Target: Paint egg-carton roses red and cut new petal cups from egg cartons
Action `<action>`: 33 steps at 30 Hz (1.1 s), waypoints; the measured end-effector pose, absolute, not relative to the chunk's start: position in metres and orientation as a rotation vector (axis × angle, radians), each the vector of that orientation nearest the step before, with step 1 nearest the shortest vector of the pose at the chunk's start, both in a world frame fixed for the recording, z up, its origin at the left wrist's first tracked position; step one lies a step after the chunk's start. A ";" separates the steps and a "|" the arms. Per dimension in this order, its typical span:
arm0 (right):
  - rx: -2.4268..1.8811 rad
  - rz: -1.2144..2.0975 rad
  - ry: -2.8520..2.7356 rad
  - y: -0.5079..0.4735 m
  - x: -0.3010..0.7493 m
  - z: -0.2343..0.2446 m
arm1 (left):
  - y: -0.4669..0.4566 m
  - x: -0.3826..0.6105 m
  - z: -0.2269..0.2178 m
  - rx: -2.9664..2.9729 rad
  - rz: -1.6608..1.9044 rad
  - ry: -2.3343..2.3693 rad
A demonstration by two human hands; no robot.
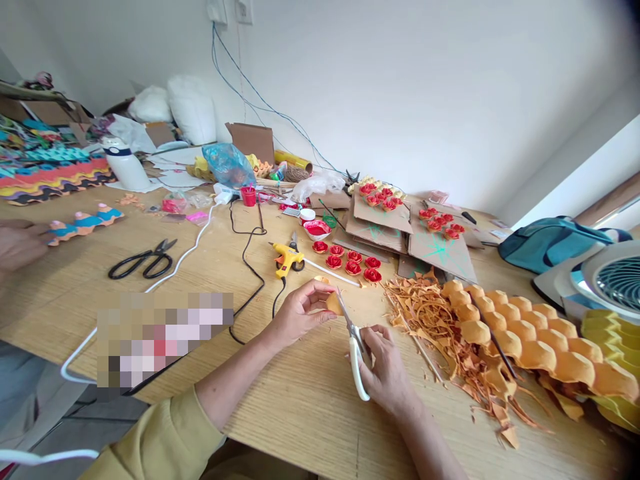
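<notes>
Between the thumb and fingers of my left hand (303, 312) is a small orange egg-carton piece (334, 304). My right hand (385, 367) grips white-handled scissors (356, 347), whose blades reach up to the piece's right edge. Whether the blades are cutting into it I cannot tell. To the right of my right hand lies a heap of orange carton scraps (440, 333). Beyond my hands, several red paper roses (353, 260) sit on the table, near a yellow glue gun (287, 259).
Orange egg trays (530, 327) lie at the right, before a fan (610, 280). Black-handled scissors (145, 263) and a white cable (193, 247) lie left. Cardboard sheets (385, 227) carry more roses. Another person's hand (23, 243) is at the far left, by a painted carton strip (85, 223).
</notes>
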State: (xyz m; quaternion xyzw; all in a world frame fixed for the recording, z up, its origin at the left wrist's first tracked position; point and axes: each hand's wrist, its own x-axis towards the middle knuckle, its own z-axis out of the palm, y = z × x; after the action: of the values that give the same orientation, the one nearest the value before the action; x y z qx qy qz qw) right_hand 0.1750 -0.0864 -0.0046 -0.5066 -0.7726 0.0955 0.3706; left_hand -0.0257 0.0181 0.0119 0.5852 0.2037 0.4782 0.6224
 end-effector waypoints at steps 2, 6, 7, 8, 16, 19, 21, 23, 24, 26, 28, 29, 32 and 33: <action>-1.309 0.243 -1.974 -0.087 0.175 -0.003 | 0.018 -0.025 0.011 1.353 1.113 0.463; -1.307 0.259 -1.952 -0.089 0.175 -0.004 | 0.017 -0.025 0.011 1.366 1.133 0.467; -1.302 0.267 -1.944 -0.089 0.175 -0.005 | 0.017 -0.025 0.012 1.368 1.131 0.469; -1.300 0.278 -1.935 -0.088 0.175 -0.006 | 0.017 -0.026 0.012 1.371 1.127 0.474; -1.456 0.247 -1.669 -0.076 0.186 -0.012 | 0.016 -0.027 0.020 1.188 0.956 0.509; -1.515 0.195 -1.634 -0.073 0.190 -0.013 | 0.014 -0.026 0.023 1.113 0.860 0.509; -1.545 0.162 -1.641 -0.072 0.189 -0.014 | 0.013 -0.025 0.023 1.109 0.832 0.534; -1.574 0.126 -1.662 -0.071 0.186 -0.014 | 0.014 -0.025 0.022 1.145 0.819 0.568; -1.590 0.109 -1.674 -0.071 0.184 -0.015 | 0.015 -0.025 0.021 1.186 0.822 0.588; -1.628 0.074 -1.693 -0.069 0.182 -0.014 | 0.020 -0.025 0.018 1.298 0.841 0.633; -1.672 0.040 -1.706 -0.070 0.183 -0.012 | 0.024 -0.024 0.016 1.417 0.858 0.674; -1.693 0.024 -1.711 -0.071 0.184 -0.010 | 0.026 -0.024 0.014 1.475 0.866 0.690; -1.752 -0.019 -1.728 -0.081 0.192 -0.001 | 0.029 -0.023 0.011 1.622 0.904 0.706; -1.770 -0.031 -1.735 -0.087 0.196 0.002 | 0.029 -0.023 0.011 1.660 0.917 0.701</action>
State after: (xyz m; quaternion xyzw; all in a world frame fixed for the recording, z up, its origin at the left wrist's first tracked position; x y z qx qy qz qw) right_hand 0.1962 -0.0865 0.0017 -0.6752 -0.6618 -0.0120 0.3254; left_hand -0.0230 0.0292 0.0105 0.6956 0.2937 0.3842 0.5312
